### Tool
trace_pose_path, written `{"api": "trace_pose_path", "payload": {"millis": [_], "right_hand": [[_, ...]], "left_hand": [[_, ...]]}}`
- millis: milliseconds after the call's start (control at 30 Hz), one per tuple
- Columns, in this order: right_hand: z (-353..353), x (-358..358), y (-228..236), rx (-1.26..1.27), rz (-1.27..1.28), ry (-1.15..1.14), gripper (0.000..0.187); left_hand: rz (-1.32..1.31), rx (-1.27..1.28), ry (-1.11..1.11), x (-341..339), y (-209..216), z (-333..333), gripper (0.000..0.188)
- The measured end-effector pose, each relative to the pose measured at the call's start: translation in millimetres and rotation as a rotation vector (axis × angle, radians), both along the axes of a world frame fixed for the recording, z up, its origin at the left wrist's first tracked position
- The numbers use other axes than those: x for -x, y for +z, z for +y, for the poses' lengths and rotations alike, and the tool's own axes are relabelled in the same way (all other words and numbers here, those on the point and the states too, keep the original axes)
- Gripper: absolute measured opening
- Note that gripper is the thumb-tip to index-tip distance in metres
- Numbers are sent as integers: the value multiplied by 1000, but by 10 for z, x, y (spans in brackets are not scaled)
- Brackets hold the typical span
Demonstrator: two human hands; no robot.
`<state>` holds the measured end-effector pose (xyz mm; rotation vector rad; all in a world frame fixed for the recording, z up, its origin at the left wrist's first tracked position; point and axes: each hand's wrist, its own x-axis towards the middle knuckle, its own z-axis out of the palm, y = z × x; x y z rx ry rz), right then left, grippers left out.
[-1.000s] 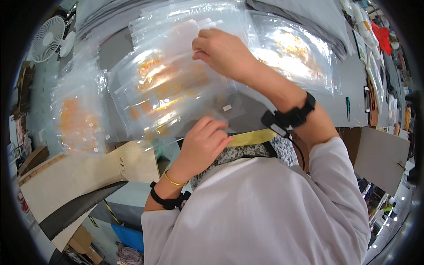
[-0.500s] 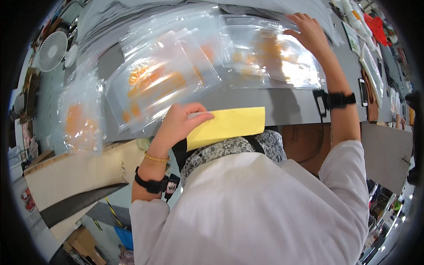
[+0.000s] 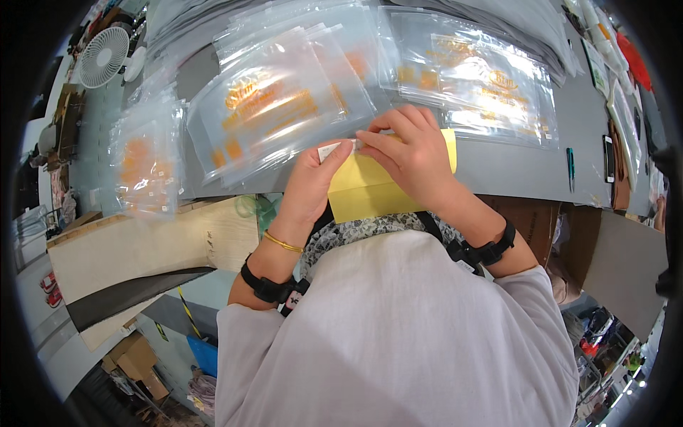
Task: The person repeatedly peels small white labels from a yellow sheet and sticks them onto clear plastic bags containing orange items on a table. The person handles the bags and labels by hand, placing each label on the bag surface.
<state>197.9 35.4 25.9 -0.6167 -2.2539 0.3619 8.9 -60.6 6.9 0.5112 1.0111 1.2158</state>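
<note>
Over the counter's (image 3: pixel 512 167) near edge, the left hand (image 3: pixel 307 181) pinches one yellow sheet (image 3: pixel 373 191) by its left end; the right hand (image 3: pixel 421 153) arches across, fingertips together, grip unclear; three bag piles (image 3: pixel 274 107) lie beyond

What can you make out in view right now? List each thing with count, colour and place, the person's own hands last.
table: one, grey, across the upper half
yellow sheet: one, yellow, centre
white slip: one, white, sheet's upper left
plastic bags: many, clear with orange print, left, middle and right
cloth: count unclear, grey, table's far side
pen: one, dark teal, table's right
phone: one, dark, right of pen
fan: one, white, upper left
board: one, pale, black-edged, lower left
shirt: one, whitish, bottom centre
left hand: one, bare, sheet's left side
right hand: one, bare, over the sheet
</note>
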Motion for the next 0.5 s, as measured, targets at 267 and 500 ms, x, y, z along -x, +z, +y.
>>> {"api": "trace_pose_path", "payload": {"millis": [267, 500], "right_hand": [[-186, 80, -146, -98, -110, -37, 24], [-273, 348, -54, 183, -79, -75, 16]], "left_hand": [[-127, 95, 142, -83, -55, -112, 28], [-130, -15, 154, 37, -113, -153, 30]]}}
